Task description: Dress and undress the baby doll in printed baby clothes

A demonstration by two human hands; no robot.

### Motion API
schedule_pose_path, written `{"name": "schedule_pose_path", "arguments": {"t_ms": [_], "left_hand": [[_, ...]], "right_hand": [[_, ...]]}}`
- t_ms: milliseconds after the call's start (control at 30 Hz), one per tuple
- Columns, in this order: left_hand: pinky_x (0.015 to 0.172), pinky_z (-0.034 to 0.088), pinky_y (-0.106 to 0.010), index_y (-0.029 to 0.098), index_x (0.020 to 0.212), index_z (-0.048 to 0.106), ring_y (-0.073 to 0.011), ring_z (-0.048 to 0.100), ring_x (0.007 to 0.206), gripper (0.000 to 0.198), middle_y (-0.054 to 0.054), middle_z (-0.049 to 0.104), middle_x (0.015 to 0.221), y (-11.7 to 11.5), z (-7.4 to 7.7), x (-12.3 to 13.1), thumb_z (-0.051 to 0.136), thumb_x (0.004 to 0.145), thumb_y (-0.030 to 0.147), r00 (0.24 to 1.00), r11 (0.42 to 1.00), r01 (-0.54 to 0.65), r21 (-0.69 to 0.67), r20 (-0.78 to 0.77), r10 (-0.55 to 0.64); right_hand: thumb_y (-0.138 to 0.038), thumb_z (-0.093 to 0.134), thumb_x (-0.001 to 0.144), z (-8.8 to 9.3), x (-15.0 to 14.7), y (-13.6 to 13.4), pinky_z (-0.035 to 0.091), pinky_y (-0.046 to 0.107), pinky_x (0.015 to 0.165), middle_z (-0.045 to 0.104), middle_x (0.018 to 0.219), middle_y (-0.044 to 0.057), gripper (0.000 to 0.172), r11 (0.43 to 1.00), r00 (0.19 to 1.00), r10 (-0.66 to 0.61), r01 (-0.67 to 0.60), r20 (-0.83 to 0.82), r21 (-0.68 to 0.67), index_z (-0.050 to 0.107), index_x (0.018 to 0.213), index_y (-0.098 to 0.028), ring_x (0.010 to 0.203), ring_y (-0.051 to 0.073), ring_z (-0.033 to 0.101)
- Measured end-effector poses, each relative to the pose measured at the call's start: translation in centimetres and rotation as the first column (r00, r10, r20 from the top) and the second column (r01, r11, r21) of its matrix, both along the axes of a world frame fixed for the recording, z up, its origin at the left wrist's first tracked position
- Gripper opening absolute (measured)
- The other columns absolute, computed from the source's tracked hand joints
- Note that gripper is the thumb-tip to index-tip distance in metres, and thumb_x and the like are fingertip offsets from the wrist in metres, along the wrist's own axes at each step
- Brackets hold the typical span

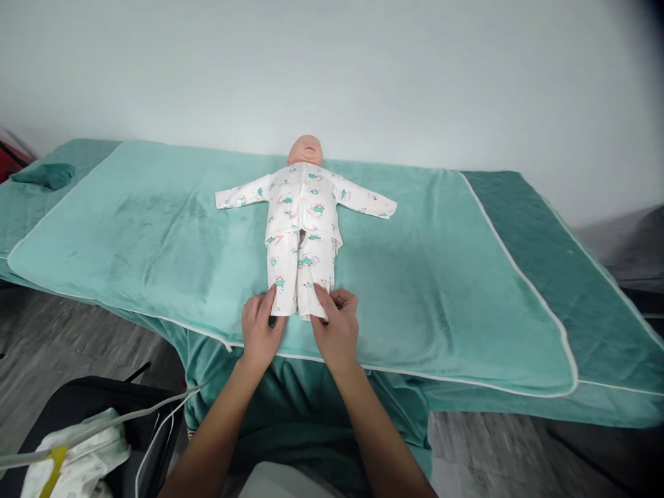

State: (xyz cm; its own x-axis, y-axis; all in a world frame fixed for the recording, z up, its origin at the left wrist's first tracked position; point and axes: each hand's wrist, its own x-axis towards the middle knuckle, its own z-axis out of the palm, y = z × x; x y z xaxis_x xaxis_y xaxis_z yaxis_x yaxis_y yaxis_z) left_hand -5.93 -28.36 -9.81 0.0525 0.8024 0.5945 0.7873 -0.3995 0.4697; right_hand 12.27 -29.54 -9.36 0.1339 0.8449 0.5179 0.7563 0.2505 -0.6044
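Note:
A baby doll [305, 149] lies on its back on a teal blanket [155, 235], dressed in a white printed top and trousers [301, 228], sleeves spread out to both sides. My left hand [261, 330] grips the cuff of the doll's left-side trouser leg, fingers curled on the fabric. My right hand [337, 325] pinches the cuff of the other trouser leg between thumb and fingers. Both hands sit at the near edge of the blanket.
The blanket covers a bed [570, 228] with a darker teal sheet, set against a pale wall. A folded teal cloth [44, 174] lies at the far left. A black bin [93, 415] with white cloth and cables stands at the lower left on a grey floor.

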Motion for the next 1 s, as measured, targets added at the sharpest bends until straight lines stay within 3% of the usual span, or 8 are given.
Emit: {"name": "schedule_pose_path", "arguments": {"t_ms": [167, 300, 400, 533, 667, 800, 900, 1000], "left_hand": [[0.096, 0.057, -0.039, 0.026, 0.147, 0.056, -0.0232, 0.064, 0.115, 0.048, -0.011, 0.064, 0.123, -1.3, 2.0, -0.8, 0.064, 0.1, 0.033, 0.975, 0.989, 0.146, -0.014, 0.173, -0.142], [0.109, 0.054, -0.044, 0.026, 0.143, 0.06, -0.0237, 0.061, 0.129, 0.038, -0.012, 0.064, 0.136, 0.2, 4.9, -0.7, 0.055, 0.104, 0.026, 0.942, 0.973, 0.23, 0.028, 0.245, -0.229], [0.119, 0.047, -0.048, 0.026, 0.136, 0.065, -0.025, 0.057, 0.14, 0.032, -0.01, 0.067, 0.14, 3.4, 7.0, 0.4, 0.055, 0.105, 0.026, 0.946, 0.961, 0.276, 0.029, 0.169, -0.277], [0.125, 0.038, -0.055, 0.024, 0.133, 0.068, -0.0308, 0.044, 0.155, 0.032, -0.009, 0.065, 0.149, 7.0, 8.5, 1.6, 0.055, 0.106, 0.034, 0.949, 0.944, 0.31, -0.11, -0.019, -0.314], [0.12, 0.039, -0.055, 0.024, 0.106, 0.075, -0.0286, 0.062, 0.134, 0.026, -0.004, 0.081, 0.108, 7.9, 8.4, 1.2, 0.051, 0.107, 0.033, 0.951, 0.945, 0.287, -0.156, -0.07, -0.3], [0.102, 0.053, -0.043, 0.02, 0.114, 0.073, -0.0245, 0.068, 0.109, 0.025, -0.009, 0.077, 0.108, 9.0, 8.1, 0.8, 0.052, 0.105, 0.03, 0.982, 0.982, 0.187, -0.019, 0.025, -0.186], [0.108, 0.051, -0.046, 0.018, 0.132, 0.068, -0.0296, 0.06, 0.125, 0.034, -0.015, 0.069, 0.13, 11.0, 8.6, 1.5, 0.056, 0.1, 0.023, 0.992, 0.994, 0.112, -0.016, -0.047, -0.113], [0.114, 0.047, -0.052, 0.021, 0.133, 0.067, -0.0346, 0.049, 0.142, 0.039, -0.016, 0.059, 0.146, 13.2, 9.4, 2.8, 0.06, 0.094, 0.017, 0.987, 0.995, 0.045, -0.094, -0.152, -0.059]], "right_hand": [[-0.016, 0.062, 0.095, 1.2, 2.1, -1.1, 0.059, 0.043, 0.094, 0.049, 0.121, 0.01, 0.058, 0.973, 0.963, 0.215, -0.226, -0.16, -0.052, 0.056, 0.15, -0.033, 0.108, 0.024, 0.06], [-0.03, 0.062, 0.101, 2.7, 3.7, -1.2, 0.058, 0.04, 0.093, 0.053, 0.126, 0.008, 0.047, 0.937, 0.874, 0.302, -0.347, -0.38, -0.054, 0.056, 0.148, -0.036, 0.113, 0.023, 0.059], [-0.037, 0.06, 0.103, 3.1, 3.5, 1.0, 0.055, 0.045, 0.104, 0.053, 0.142, 0.01, 0.042, 0.956, 0.852, 0.24, -0.291, -0.465, -0.04, 0.057, 0.144, -0.035, 0.133, 0.026, 0.055], [-0.049, 0.062, 0.1, 2.6, 3.0, 6.1, 0.045, 0.056, 0.119, 0.037, 0.163, 0.013, 0.06, 0.994, 0.864, 0.052, -0.091, -0.5, -0.054, 0.044, 0.155, -0.033, 0.154, 0.029, 0.039], [-0.052, 0.056, 0.103, 2.1, 3.6, 10.4, 0.028, 0.061, 0.131, 0.025, 0.175, 0.011, 0.067, 0.995, 0.931, 0.103, -0.099, -0.351, 0.03, 0.034, 0.163, -0.033, 0.164, 0.028, 0.024], [-0.046, 0.054, 0.105, 2.0, 3.8, 11.4, 0.034, 0.057, 0.129, 0.047, 0.164, 0.012, 0.051, 0.985, 0.944, 0.175, -0.169, -0.281, 0.045, 0.053, 0.153, -0.029, 0.154, 0.028, 0.042], [-0.041, 0.055, 0.104, 2.0, 3.7, 10.9, 0.046, 0.054, 0.12, 0.063, 0.145, 0.013, 0.038, 0.991, 0.935, 0.134, -0.116, -0.328, 0.073, 0.066, 0.138, -0.026, 0.138, 0.028, 0.058], [-0.038, 0.058, 0.102, 1.9, 3.7, 10.6, 0.054, 0.05, 0.109, 0.069, 0.131, 0.012, 0.03, 0.996, 0.914, 0.077, -0.05, -0.399, 0.077, 0.07, 0.126, -0.025, 0.123, 0.026, 0.064]]}}
